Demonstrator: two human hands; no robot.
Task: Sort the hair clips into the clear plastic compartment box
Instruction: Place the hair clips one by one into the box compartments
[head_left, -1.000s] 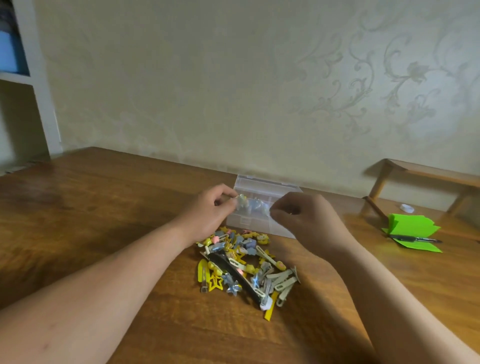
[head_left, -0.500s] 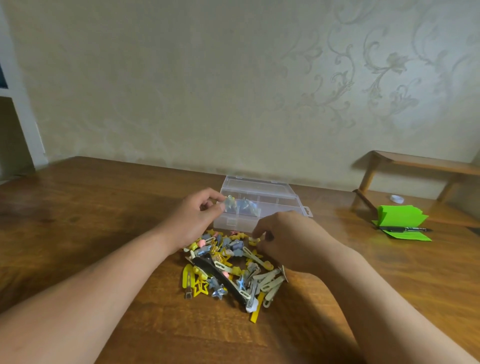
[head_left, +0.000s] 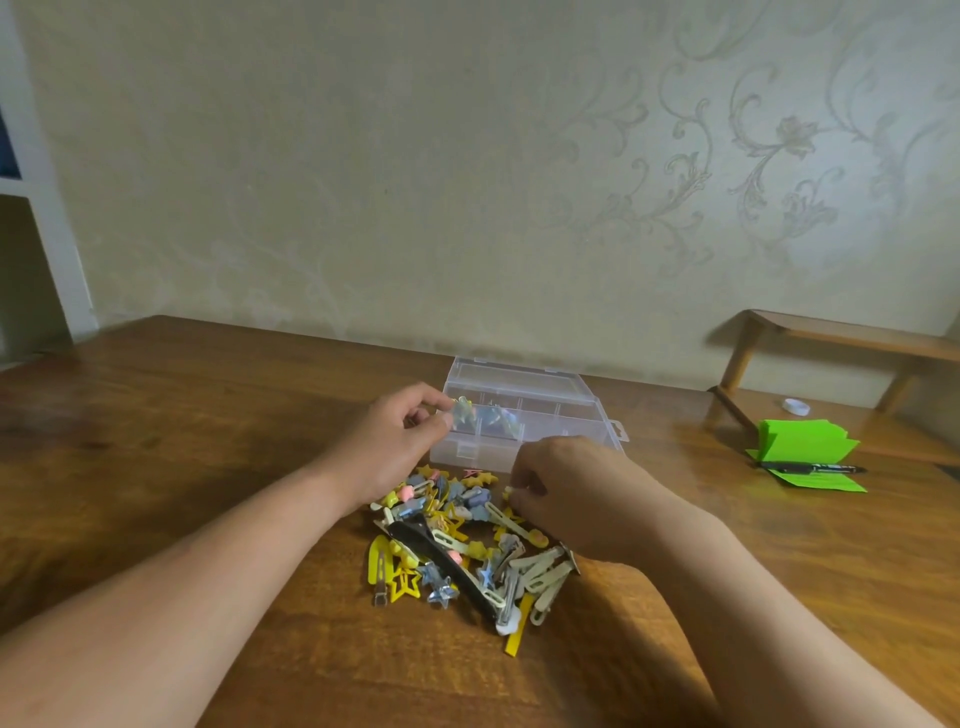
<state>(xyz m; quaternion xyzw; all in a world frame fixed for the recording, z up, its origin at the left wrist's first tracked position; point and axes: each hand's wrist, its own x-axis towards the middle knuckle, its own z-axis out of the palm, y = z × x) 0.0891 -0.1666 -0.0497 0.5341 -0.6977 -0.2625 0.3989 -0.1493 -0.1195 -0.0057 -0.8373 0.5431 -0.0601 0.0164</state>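
Note:
A pile of hair clips (head_left: 457, 545), yellow, grey-blue, cream and one long black one, lies on the wooden table in front of me. Behind it stands the clear plastic compartment box (head_left: 550, 415), open, with a few bluish clips in a front compartment. My left hand (head_left: 395, 447) is raised by the box's left front corner and pinches a pale shiny clip (head_left: 461, 413) between thumb and fingers. My right hand (head_left: 566, 493) is down at the right edge of the pile, fingers curled onto a small clip there; what it grips is mostly hidden.
The wooden table (head_left: 208, 441) meets a patterned wall just behind the box. At the right lie green paper sheets (head_left: 802, 447) with a black marker (head_left: 810, 468) on them, a small white round thing (head_left: 796, 406), and a low wooden stand (head_left: 841, 338).
My right hand has dropped from beside the box down to the right edge of the pile. My left hand has stayed by the box with the shiny clip.

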